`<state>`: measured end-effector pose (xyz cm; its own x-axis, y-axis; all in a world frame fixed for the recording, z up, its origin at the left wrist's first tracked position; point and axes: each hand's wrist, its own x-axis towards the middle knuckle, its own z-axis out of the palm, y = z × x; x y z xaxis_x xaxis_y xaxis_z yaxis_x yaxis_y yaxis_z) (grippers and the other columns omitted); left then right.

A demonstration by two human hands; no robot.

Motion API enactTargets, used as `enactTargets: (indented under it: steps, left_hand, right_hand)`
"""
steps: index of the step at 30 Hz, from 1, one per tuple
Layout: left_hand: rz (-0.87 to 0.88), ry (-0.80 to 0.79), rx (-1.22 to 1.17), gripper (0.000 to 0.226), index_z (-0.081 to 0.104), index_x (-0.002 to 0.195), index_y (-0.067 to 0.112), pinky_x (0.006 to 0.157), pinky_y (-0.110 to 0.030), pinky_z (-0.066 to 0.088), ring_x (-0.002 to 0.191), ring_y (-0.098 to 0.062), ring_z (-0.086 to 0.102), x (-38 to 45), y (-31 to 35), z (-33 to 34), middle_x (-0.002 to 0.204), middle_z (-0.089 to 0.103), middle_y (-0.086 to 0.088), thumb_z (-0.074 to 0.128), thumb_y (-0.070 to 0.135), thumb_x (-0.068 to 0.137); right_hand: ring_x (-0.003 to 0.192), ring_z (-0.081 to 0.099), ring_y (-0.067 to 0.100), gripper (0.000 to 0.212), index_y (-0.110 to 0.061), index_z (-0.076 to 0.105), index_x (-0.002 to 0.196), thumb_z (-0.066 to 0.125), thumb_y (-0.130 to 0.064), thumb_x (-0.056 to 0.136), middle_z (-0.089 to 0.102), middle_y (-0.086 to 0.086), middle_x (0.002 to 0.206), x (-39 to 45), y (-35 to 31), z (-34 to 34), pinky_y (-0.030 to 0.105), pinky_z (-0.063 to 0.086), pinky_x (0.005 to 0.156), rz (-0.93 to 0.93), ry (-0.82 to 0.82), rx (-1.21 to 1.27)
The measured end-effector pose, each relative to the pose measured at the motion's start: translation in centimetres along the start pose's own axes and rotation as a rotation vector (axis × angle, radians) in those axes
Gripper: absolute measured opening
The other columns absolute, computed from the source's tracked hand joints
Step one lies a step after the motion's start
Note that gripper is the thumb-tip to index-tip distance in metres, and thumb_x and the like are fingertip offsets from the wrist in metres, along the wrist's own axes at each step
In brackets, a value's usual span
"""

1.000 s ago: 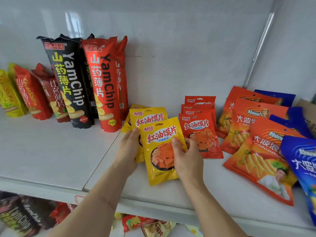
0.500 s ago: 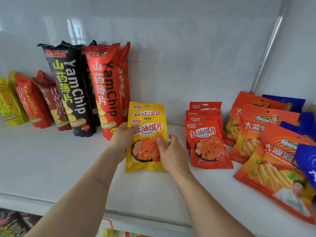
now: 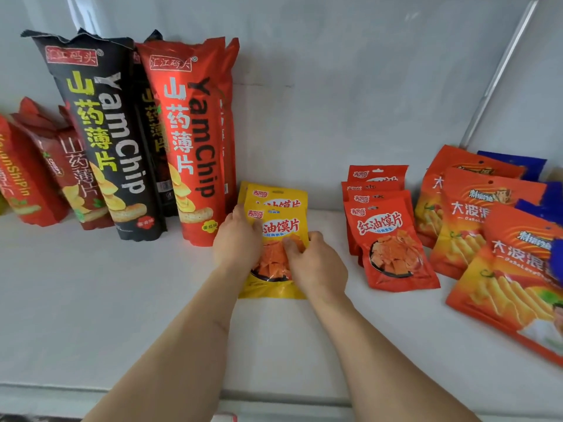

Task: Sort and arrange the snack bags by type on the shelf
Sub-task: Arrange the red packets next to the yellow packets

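Note:
A small stack of yellow snack bags lies on the white shelf, just right of the tall red YamChip bag. My left hand holds the stack's left edge, fingers over the front bag's top corner. My right hand lies on the front bag's lower right, fingertips pressing its printed window. To the right sits a stack of red bags of the same snack.
A tall black YamChip bag and shorter red bags stand at the left against the back wall. Orange wavy-chip bags and blue bags lie overlapped at the far right. The shelf's front edge runs below my forearms.
Both hands have pushed the yellow bags back and left, from the shelf's front toward the tall red YamChip bag, closing them into one stack. The view has moved closer.

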<state>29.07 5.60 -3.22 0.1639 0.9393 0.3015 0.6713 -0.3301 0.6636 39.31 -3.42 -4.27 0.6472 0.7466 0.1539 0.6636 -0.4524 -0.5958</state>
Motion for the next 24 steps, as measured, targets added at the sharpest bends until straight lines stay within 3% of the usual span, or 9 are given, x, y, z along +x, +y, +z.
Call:
enactTargets:
  steps: [6, 10, 13, 16, 20, 24]
  left_hand:
    - [0.049, 0.059, 0.167, 0.063, 0.029, 0.15, 0.0, 0.099, -0.043, 0.044, 0.125, -0.037, 0.052, -0.8, 1.2, -1.0, 0.138, 0.053, -0.018, 0.05, 0.035, 0.101]
    - [0.102, 0.115, 0.199, 0.054, 0.04, 0.143, 0.0, 0.102, -0.045, 0.041, 0.125, -0.039, 0.047, -1.3, 2.3, -1.5, 0.139, 0.051, -0.019, 0.05, 0.031, 0.1]
    - [0.184, 0.182, 0.212, 0.045, 0.053, 0.133, -0.001, 0.102, -0.046, 0.039, 0.122, -0.042, 0.048, -1.6, 3.5, -1.5, 0.134, 0.055, -0.02, 0.055, 0.027, 0.098]
    - [0.226, 0.136, 0.119, 0.039, 0.059, 0.131, 0.006, 0.098, -0.041, 0.039, 0.121, -0.035, 0.052, -2.1, 6.1, -0.6, 0.132, 0.058, -0.013, 0.055, 0.028, 0.099]
    - [0.24, 0.07, 0.035, 0.034, 0.063, 0.127, 0.011, 0.088, -0.036, 0.044, 0.118, -0.03, 0.056, -2.7, 9.1, 1.6, 0.129, 0.062, -0.009, 0.054, 0.028, 0.099]
    - [0.243, 0.043, 0.05, 0.033, 0.064, 0.126, 0.012, 0.09, -0.035, 0.044, 0.118, -0.028, 0.056, -3.1, 11.0, 3.6, 0.129, 0.063, -0.008, 0.052, 0.028, 0.1]
  right_hand:
    - [0.118, 0.057, 0.027, 0.062, -0.015, 0.051, 0.135, 0.042, -0.062, 0.096, 0.059, 0.006, 0.126, -0.1, 0.8, -1.1, 0.039, 0.048, 0.085, -0.054, 0.086, -0.007]
    - [0.115, 0.059, 0.025, 0.053, -0.017, 0.056, 0.131, 0.045, -0.056, 0.097, 0.063, 0.003, 0.122, 0.3, 1.5, -3.7, 0.036, 0.047, 0.087, -0.109, 0.154, 0.046]
    - [0.115, 0.059, 0.027, 0.044, -0.016, 0.062, 0.124, 0.05, -0.048, 0.097, 0.066, 0.005, 0.119, 1.8, 3.4, -7.3, 0.036, 0.045, 0.09, -0.128, 0.296, 0.149]
    - [0.118, 0.057, 0.031, 0.052, -0.014, 0.063, 0.123, 0.052, -0.055, 0.092, 0.065, 0.01, 0.122, 4.7, 7.7, -10.3, 0.041, 0.047, 0.097, -0.014, 0.402, 0.212]
    - [0.124, 0.054, 0.036, 0.063, -0.012, 0.056, 0.127, 0.053, -0.063, 0.089, 0.06, 0.012, 0.13, 7.7, 11.8, -11.3, 0.046, 0.043, 0.104, 0.172, 0.204, 0.263]
    - [0.121, 0.058, 0.035, 0.07, -0.016, 0.051, 0.134, 0.055, -0.067, 0.086, 0.061, 0.007, 0.133, 9.5, 13.1, -10.4, 0.045, 0.047, 0.101, 0.245, 0.064, 0.387]
